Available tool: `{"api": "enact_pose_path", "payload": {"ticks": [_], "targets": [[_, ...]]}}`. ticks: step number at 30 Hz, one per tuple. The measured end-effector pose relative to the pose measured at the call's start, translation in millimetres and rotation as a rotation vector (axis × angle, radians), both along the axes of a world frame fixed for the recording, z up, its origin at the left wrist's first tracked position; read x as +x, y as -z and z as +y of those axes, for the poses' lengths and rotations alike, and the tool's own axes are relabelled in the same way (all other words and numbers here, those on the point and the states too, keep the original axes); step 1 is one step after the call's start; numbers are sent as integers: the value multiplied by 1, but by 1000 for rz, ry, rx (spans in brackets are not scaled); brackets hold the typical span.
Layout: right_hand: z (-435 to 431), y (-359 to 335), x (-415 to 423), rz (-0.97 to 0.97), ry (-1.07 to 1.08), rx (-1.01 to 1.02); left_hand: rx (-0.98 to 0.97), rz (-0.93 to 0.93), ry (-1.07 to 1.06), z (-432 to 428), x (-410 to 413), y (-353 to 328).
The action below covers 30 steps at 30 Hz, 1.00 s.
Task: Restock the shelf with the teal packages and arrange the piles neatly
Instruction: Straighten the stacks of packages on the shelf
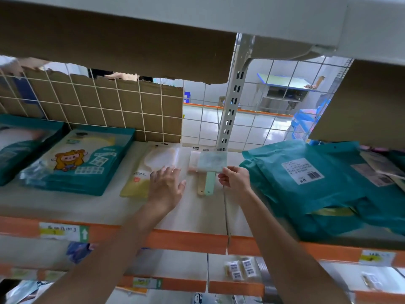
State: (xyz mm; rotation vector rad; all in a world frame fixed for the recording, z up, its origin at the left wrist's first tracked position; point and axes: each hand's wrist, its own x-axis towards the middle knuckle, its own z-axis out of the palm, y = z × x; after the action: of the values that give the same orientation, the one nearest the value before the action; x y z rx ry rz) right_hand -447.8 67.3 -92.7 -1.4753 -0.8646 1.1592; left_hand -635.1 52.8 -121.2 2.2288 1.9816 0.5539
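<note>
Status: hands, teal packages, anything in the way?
Copy: left hand open on yellow-clear packet; right hand pinches small handled packet. Neither left teal pile nor right teal pile held. Both packets lie between piles.

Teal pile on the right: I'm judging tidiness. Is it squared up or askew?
Askew: the teal bags lie at differing angles, overlapping, with rumpled edges.

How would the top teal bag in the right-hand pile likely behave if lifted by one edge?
The top teal bag would probably flop and sag: its film is wrinkled and drapes over the pile below. Its glossy surface suggests it could slide off that uneven pile when pushed.
</note>
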Motion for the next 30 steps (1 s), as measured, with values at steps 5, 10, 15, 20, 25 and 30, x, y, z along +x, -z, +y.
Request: {"api": "enact_pose_path", "payload": {"ticks": [5, 10, 15, 20, 25, 30], "targets": [[2, 11, -2, -87, 7, 56, -73, 87, 11, 10, 1, 4], [-1, 19, -2, -484, -67, 160, -15, 69, -6, 11, 0, 8], [6, 24, -4, -720, -103, 181, 23, 56, 7, 11, -2, 11], [11, 25, -6, -860, -127, 154, 42, 32, -14, 10, -1, 10], [14, 24, -7, -922, -163, 118, 43, 20, -8, 10, -1, 10], [14, 23, -8, -930, -143, 107, 77, 1, 25, 7, 0, 8]]}}
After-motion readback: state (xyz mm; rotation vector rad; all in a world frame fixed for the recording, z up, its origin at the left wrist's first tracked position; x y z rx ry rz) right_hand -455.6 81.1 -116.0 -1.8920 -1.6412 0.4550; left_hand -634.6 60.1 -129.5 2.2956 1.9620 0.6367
